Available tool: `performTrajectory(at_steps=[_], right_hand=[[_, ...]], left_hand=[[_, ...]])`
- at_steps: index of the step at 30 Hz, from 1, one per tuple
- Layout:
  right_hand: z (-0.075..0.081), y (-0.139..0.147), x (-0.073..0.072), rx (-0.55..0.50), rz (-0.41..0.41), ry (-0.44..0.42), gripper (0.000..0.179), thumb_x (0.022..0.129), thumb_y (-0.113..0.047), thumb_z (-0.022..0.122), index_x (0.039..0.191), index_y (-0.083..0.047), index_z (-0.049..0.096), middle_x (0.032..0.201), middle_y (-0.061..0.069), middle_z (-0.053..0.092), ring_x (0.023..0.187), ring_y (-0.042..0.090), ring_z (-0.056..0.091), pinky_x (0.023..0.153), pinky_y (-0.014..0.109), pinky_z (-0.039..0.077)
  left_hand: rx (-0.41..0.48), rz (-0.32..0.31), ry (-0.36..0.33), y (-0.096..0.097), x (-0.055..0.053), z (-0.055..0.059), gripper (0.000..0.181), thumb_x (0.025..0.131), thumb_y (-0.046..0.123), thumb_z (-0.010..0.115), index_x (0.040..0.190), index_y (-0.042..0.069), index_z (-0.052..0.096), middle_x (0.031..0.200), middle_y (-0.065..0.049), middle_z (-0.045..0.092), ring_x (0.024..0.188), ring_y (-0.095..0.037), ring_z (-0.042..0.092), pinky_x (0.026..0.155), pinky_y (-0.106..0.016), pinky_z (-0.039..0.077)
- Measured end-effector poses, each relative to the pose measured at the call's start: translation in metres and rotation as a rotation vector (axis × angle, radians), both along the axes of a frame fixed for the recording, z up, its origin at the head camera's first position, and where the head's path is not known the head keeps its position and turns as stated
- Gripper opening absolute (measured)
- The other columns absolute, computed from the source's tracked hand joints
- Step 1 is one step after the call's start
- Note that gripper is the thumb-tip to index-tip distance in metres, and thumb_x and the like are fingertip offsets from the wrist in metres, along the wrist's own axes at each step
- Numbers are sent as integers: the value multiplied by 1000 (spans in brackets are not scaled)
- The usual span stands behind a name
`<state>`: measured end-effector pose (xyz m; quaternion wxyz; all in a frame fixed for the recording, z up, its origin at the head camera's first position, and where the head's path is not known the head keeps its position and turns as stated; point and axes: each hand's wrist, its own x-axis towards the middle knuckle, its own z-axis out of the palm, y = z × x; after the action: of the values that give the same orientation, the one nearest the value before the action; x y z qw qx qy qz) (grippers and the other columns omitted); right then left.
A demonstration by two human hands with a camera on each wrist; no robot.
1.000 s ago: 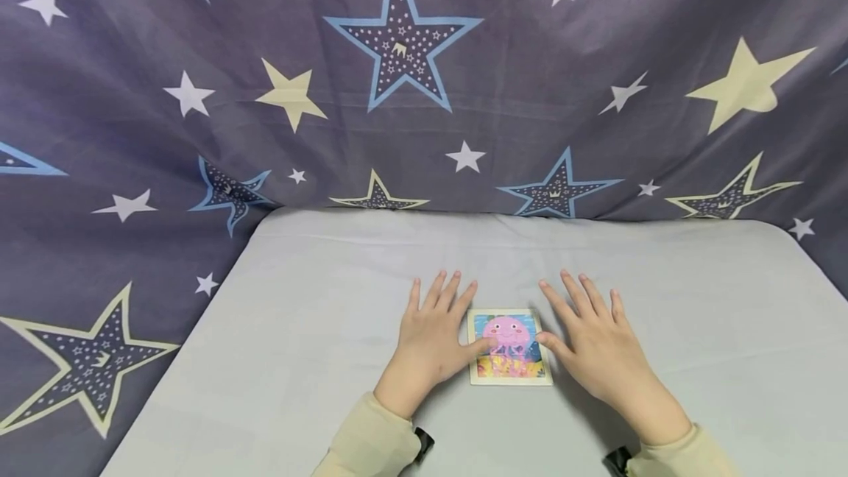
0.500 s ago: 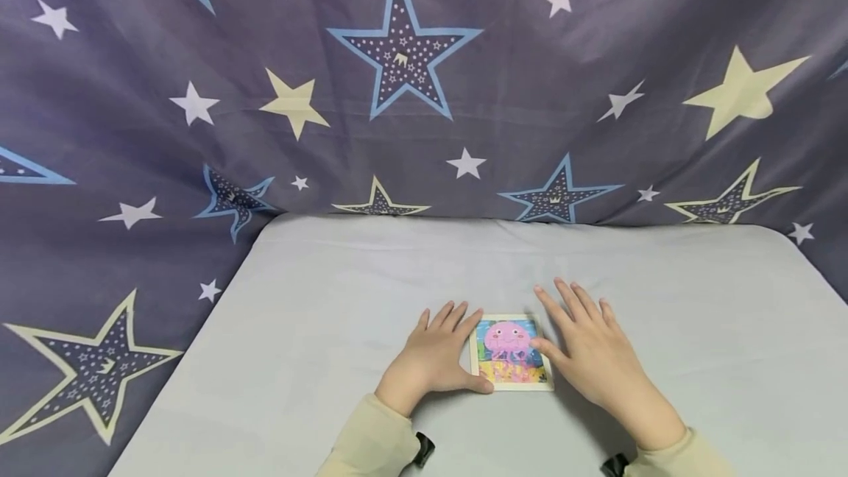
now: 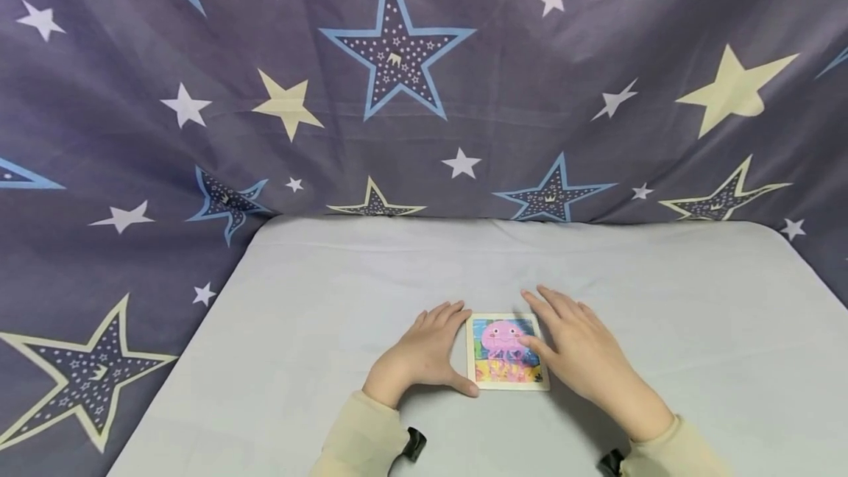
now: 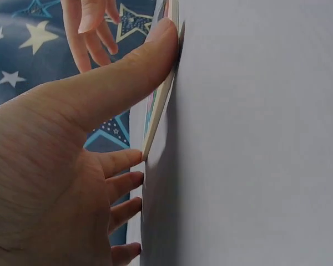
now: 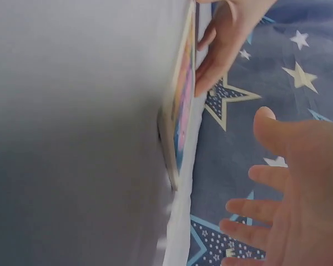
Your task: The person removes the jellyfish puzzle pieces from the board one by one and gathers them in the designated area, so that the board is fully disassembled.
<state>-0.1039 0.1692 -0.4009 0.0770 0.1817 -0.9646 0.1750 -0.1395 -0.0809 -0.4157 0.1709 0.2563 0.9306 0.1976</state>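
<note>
A small square jigsaw puzzle [image 3: 490, 370] in a pale frame shows a pink jellyfish over blue and yellow. It lies flat on the grey-covered table. At its left side is my left hand [image 3: 427, 355], thumb by the near corner and index fingertip right at the far corner. The left wrist view shows that thumb overlapping the frame's edge [image 4: 160, 108], with the other fingers spread along the table. My right hand [image 3: 583, 352] hovers over the right side, its thumb overlapping the picture. In the right wrist view, the right fingers [image 5: 255, 208] are loosely spread and hold nothing.
The table's pale grey cover [image 3: 331, 278] stretches around the puzzle. A dark curtain [image 3: 503, 79] printed with stars hangs behind the table and down its left side. Black bands [image 3: 414, 444] sit at both beige sleeves [image 3: 364, 433].
My left hand comes down beside the puzzle, its thumb shifting off the picture toward the near-left corner and then slightly left. My right hand drifts left and lower over the puzzle's right edge.
</note>
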Motion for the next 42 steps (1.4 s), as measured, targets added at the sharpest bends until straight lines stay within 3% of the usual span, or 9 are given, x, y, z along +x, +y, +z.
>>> performTrajectory(at_steps=[10, 15, 22, 32, 37, 42], right_hand=[[-1, -7, -14, -57, 183, -45, 52, 94, -26, 69, 140, -7, 56, 140, 18, 54, 129, 39, 50, 106, 59, 40], [0, -9, -20, -33, 271, -63, 45, 93, -22, 71, 134, -8, 61, 135, 16, 58, 126, 36, 53, 105, 57, 42], [0, -17, -31, 43, 409, -10, 38, 92, -20, 72, 127, -7, 65, 126, 17, 62, 117, 35, 59, 99, 55, 48], [-15, -22, -51, 86, 562, 74, 25, 88, -12, 75, 113, -11, 72, 107, 4, 63, 98, 19, 61, 86, 41, 55], [-17, -22, -64, 89, 623, 92, 29, 86, -10, 77, 114, -13, 72, 104, 0, 61, 93, 15, 59, 81, 36, 54], [-16, -22, -74, 134, 679, 75, 28, 90, -13, 73, 117, -17, 70, 105, -4, 60, 90, 12, 57, 82, 34, 54]], left_hand=[[-2, -2, 16, -2, -2, -4, 116, 63, 54, 89, 154, 10, 33, 161, -8, 24, 149, -29, 19, 121, -50, 13], [-13, 3, 19, -1, -2, -4, 115, 64, 53, 89, 154, 10, 32, 162, -8, 24, 149, -28, 18, 121, -49, 13], [-7, 2, 5, -1, -2, 0, 114, 66, 53, 87, 155, 10, 30, 163, -9, 21, 150, -28, 16, 121, -50, 11], [-22, -33, 5, -2, 0, -5, 107, 73, 49, 84, 155, 7, 28, 162, -11, 21, 150, -30, 14, 121, -54, 11], [-24, -26, -8, -1, 0, -1, 106, 74, 49, 83, 155, 8, 28, 163, -11, 20, 150, -30, 14, 121, -53, 10], [-31, -9, -25, -1, 1, 1, 108, 73, 51, 83, 155, 9, 28, 163, -9, 20, 150, -28, 13, 121, -51, 9]])
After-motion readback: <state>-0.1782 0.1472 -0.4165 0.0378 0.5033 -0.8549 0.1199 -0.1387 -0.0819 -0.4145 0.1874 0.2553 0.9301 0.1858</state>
